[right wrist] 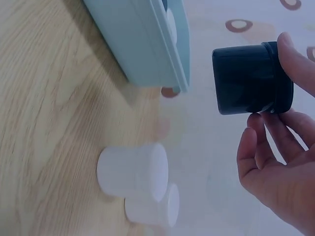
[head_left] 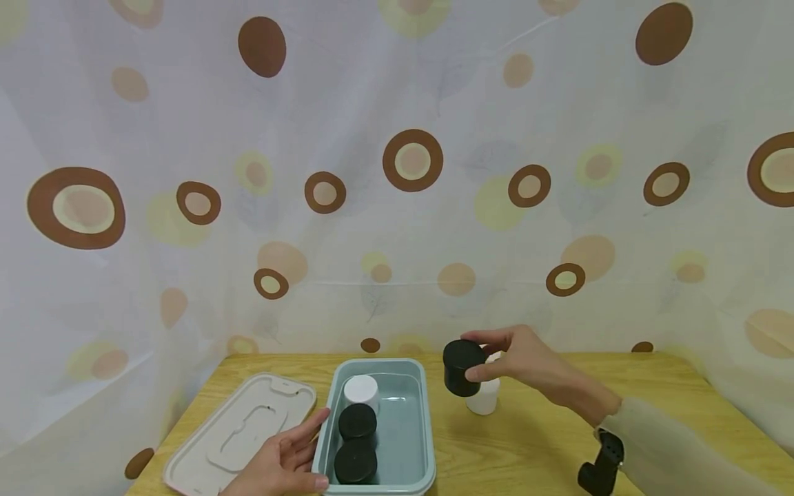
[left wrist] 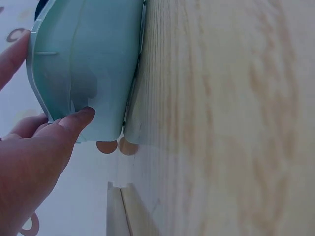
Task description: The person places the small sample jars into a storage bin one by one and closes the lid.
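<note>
My right hand pinches a black lidded jar by its lid, thumb on one side and fingers on the other. In the right wrist view the jar hangs above the table, beside the light blue container. My left hand grips the near left corner of that container, fingers along its side wall and thumb at the rim. Inside, along the left side, a white jar stands behind two black jars. The right half of the container shows its bare floor.
Two white jars stand on the wooden table right of the container; the nearer one partly hides the other. A whitish lid lies flat at the left. Behind hangs a patterned curtain.
</note>
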Motion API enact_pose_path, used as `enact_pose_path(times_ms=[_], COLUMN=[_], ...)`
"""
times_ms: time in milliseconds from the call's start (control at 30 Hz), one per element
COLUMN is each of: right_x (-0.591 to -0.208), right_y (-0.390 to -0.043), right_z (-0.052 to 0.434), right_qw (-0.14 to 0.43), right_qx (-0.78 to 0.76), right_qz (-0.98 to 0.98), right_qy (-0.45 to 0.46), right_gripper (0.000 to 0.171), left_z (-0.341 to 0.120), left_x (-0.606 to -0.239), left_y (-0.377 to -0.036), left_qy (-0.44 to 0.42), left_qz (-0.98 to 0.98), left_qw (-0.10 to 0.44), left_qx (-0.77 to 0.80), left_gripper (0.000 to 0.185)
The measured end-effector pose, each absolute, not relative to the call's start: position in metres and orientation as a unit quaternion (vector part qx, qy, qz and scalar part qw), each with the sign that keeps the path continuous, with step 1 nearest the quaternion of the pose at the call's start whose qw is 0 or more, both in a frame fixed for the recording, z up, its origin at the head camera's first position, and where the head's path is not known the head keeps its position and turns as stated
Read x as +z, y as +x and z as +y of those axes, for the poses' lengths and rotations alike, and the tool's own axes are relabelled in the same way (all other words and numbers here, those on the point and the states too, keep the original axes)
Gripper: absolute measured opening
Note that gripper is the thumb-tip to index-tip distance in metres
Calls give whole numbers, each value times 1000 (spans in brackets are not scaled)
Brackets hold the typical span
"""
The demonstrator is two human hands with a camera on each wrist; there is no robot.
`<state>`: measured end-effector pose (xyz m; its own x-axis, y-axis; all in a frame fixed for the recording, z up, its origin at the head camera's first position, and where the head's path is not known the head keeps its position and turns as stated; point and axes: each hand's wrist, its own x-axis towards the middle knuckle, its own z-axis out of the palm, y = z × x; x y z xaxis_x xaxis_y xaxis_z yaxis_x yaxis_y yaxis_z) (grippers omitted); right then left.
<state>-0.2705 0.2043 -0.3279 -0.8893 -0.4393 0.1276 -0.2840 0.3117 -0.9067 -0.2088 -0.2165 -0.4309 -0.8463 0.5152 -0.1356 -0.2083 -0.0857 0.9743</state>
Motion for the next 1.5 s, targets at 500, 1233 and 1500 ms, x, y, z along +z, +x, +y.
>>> enact_pose_path(times_ms=[500, 1233, 1500], right_x=[-330, -367, -375], right_y=[-289, -308, -310], right_z=[141, 103, 100], right_qw=[79, 44, 27], right_qx=[-541, -501, -492], right_qz=[808, 839, 845], right_qy=[-219, -206, -208], right_gripper=[64, 61, 59], left_z=[-216, -216, -217], left_x=[-429, -430, -432], left_y=[-209, -209, -210], left_qy=[131, 130, 135], left_qz=[634, 641, 642], left_qw=[243, 239, 239], left_qx=[722, 718, 716], left_gripper=[96, 95, 95])
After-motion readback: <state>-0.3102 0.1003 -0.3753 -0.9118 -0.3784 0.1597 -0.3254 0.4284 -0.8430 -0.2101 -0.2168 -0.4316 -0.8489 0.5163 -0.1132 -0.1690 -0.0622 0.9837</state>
